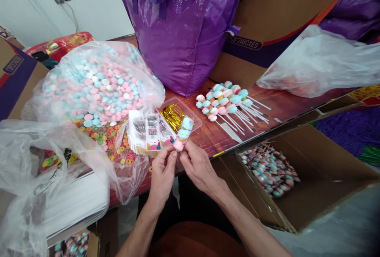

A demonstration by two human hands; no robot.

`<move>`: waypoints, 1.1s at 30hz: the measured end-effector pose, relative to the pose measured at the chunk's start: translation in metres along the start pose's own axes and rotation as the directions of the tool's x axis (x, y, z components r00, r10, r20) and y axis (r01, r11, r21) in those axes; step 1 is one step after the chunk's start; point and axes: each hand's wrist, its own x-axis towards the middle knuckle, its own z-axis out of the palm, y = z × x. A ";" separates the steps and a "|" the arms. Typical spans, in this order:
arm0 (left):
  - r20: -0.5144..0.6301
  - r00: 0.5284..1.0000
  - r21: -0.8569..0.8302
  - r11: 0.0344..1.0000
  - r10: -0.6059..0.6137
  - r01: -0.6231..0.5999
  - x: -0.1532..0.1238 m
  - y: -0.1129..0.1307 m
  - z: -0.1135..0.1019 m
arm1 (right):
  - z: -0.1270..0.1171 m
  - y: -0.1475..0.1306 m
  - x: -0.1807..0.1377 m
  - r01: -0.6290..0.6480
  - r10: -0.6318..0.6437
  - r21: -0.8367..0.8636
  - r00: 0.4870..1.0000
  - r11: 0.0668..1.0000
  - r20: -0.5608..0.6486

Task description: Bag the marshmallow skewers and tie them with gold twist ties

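Note:
In front of me is a candy skewer (184,129) of pastel blue, yellow and pink pieces, held upright with a slight tilt. My left hand (164,170) pinches its lower end between thumb and forefinger. The fingers of my right hand (198,166) close on the same end from the other side. Where the fingers meet, the stick and any small item are hidden. Just behind the skewer lies a clear plastic tray (198,119) with gold twist ties (172,115). Printed cards (152,127) are stacked left of it.
A clear bag of pastel candies (101,79) stands left, above loose ring candies (101,134). Candy skewers with white sticks (225,99) are piled right. A purple bag (181,39) stands behind. An open carton (314,170) holds many wrapped candies. White sticks (80,201) lie front left.

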 end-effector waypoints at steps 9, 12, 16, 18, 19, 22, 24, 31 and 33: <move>0.136 0.893 -0.364 0.817 -0.429 0.448 0.015 0.007 -0.007 | -0.004 0.001 -0.007 -0.229 0.217 0.400 0.973 0.887 0.076; 0.143 0.861 -0.439 0.749 -0.487 0.497 0.016 0.011 -0.007 | -0.008 0.003 -0.014 0.056 -0.047 0.108 0.995 0.993 -0.084; 0.174 0.814 -0.521 0.649 -0.554 0.554 0.014 0.018 -0.004 | -0.013 0.012 -0.017 0.319 -0.326 -0.069 0.937 0.945 -0.127; 0.193 0.790 -0.542 0.608 -0.583 0.581 0.013 0.021 -0.002 | -0.014 0.017 -0.016 0.406 -0.424 -0.162 0.900 0.899 -0.099; 0.201 0.780 -0.543 0.595 -0.593 0.592 0.012 0.022 0.000 | -0.015 0.018 -0.015 0.432 -0.457 -0.204 0.884 0.878 -0.096; 0.212 0.772 -0.528 0.595 -0.599 0.606 0.010 0.023 0.003 | -0.016 0.018 -0.014 0.479 -0.532 -0.302 0.837 0.824 -0.125; 0.193 0.799 -0.519 0.632 -0.569 0.575 0.008 0.022 0.006 | -0.015 0.015 -0.014 0.487 -0.555 -0.337 0.819 0.806 -0.145; 0.133 0.875 -0.507 0.726 -0.466 0.464 0.003 0.010 0.014 | -0.002 0.000 -0.010 0.353 -0.454 -0.375 0.863 0.857 -0.224; 0.131 0.877 -0.512 0.726 -0.462 0.459 0.003 0.010 0.012 | 0.001 0.000 -0.009 0.374 -0.482 -0.382 0.842 0.845 -0.242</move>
